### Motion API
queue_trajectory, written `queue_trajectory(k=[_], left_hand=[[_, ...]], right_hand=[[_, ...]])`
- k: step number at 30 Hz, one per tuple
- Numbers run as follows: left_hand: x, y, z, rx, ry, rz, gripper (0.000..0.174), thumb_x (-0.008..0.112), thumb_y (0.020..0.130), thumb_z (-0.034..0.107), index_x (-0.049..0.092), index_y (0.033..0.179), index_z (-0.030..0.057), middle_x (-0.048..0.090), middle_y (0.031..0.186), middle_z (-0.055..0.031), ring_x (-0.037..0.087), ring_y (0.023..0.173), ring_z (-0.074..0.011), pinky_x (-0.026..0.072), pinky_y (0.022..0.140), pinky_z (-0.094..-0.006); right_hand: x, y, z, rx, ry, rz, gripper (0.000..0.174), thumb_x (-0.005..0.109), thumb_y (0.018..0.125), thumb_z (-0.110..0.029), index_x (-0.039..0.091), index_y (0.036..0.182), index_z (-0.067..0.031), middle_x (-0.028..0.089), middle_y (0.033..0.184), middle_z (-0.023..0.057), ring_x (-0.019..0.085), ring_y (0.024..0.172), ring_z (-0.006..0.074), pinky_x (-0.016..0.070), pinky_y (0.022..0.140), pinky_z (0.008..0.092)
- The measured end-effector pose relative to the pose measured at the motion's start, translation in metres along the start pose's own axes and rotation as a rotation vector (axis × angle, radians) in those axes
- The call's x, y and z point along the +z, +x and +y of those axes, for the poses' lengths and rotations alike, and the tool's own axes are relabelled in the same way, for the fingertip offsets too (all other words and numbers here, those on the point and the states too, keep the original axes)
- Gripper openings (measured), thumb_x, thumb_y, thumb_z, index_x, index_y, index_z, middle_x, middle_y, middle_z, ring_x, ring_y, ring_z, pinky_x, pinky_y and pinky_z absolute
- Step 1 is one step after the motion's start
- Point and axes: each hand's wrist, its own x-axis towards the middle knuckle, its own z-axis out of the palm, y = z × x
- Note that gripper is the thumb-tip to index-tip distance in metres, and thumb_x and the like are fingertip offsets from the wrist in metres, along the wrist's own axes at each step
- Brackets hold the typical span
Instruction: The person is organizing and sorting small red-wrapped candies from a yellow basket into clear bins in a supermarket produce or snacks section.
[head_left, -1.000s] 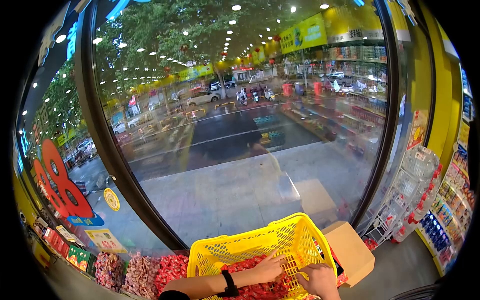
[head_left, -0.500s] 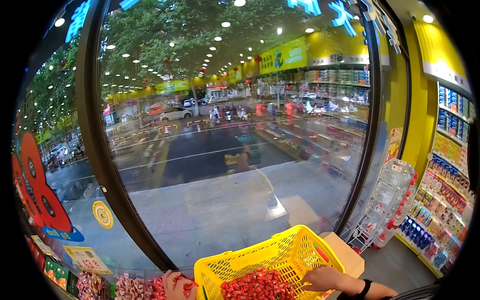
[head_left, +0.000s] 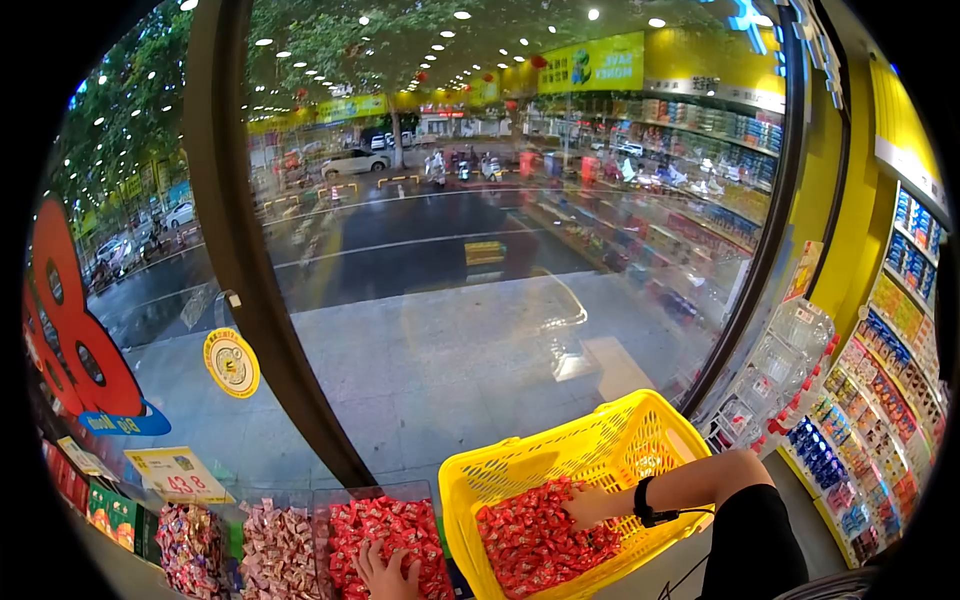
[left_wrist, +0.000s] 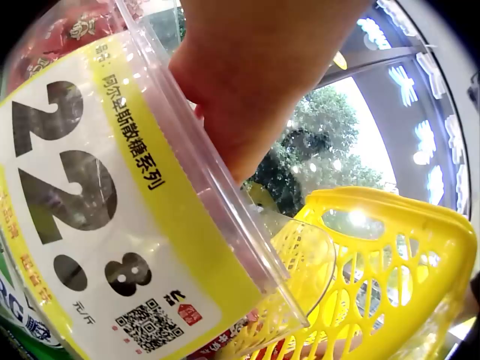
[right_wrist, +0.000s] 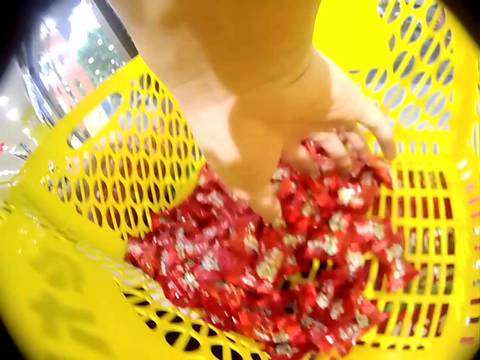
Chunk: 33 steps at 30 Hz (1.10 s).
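Observation:
My left hand rests with spread fingers on red wrapped candies in a clear bin; in the left wrist view the hand's far part is hidden behind the bin wall. To its right stands a yellow shopping basket with a heap of red wrapped candies inside. My right hand reaches over the basket's right side into this heap. In the right wrist view the right hand has its fingers and thumb curled round candies at the top of the heap.
Left of the red candies are bins of pink candies and mixed candies, with a price card behind. A large window rises beyond the basket. Water bottles on a rack and stocked shelves stand at right.
One second ago both hands were in the basket. The left hand has moved left to the bin of red candies. My right hand has reached from the basket's right side into the heap.

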Motion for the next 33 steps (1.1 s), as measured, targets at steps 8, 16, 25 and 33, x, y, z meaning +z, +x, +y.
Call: queue_trajectory(k=[8, 16, 25, 33], left_hand=[[0.003, -0.006, -0.005, -0.028, -0.045, 0.0, 0.024, 0.086, 0.085, 0.029, 0.082, 0.105, 0.0168, 0.058, 0.147, -0.0172, 0.043, 0.146, -0.041, 0.0289, 0.123, -0.0625], [-0.034, 0.033, 0.03, -0.031, -0.25, 0.007, 0.03, 0.086, 0.085, 0.029, 0.077, 0.11, 0.0139, 0.057, 0.142, -0.0146, 0.041, 0.146, -0.0416, 0.026, 0.124, -0.064], [-0.091, 0.085, 0.104, 0.345, -0.449, -0.075, 0.044, 0.091, 0.08, 0.032, 0.076, 0.118, 0.0174, 0.055, 0.145, -0.0132, 0.042, 0.145, -0.0424, 0.0255, 0.123, -0.0682], [-0.088, 0.08, 0.124, 0.446, -0.489, -0.144, 0.038, 0.096, 0.074, 0.034, 0.079, 0.103, 0.0163, 0.058, 0.143, -0.007, 0.042, 0.146, -0.0401, 0.023, 0.124, -0.0692]], right_hand=[[0.033, 0.017, 0.01, -0.077, -0.011, 0.151, 0.036, 0.079, 0.089, -0.037, 0.078, 0.108, -0.0058, 0.059, 0.13, 0.0198, 0.053, 0.126, 0.0413, 0.0494, 0.097, 0.0631], [-0.067, -0.013, -0.024, -0.065, -0.044, -0.154, 0.039, 0.076, 0.085, -0.039, 0.078, 0.107, -0.0071, 0.071, 0.114, 0.0191, 0.07, 0.108, 0.0404, 0.0575, 0.086, 0.0531], [-0.168, -0.117, -0.082, -0.611, 0.435, 0.371, 0.03, 0.075, 0.089, -0.032, 0.062, 0.09, -0.0046, 0.068, 0.106, 0.0153, 0.068, 0.101, 0.0397, 0.0543, 0.086, 0.0487], [-0.182, -0.127, -0.119, -0.762, 0.499, 0.218, 0.026, 0.077, 0.095, -0.024, 0.065, 0.103, -0.0032, 0.065, 0.131, 0.0148, 0.066, 0.116, 0.0353, 0.0534, 0.098, 0.0429]])
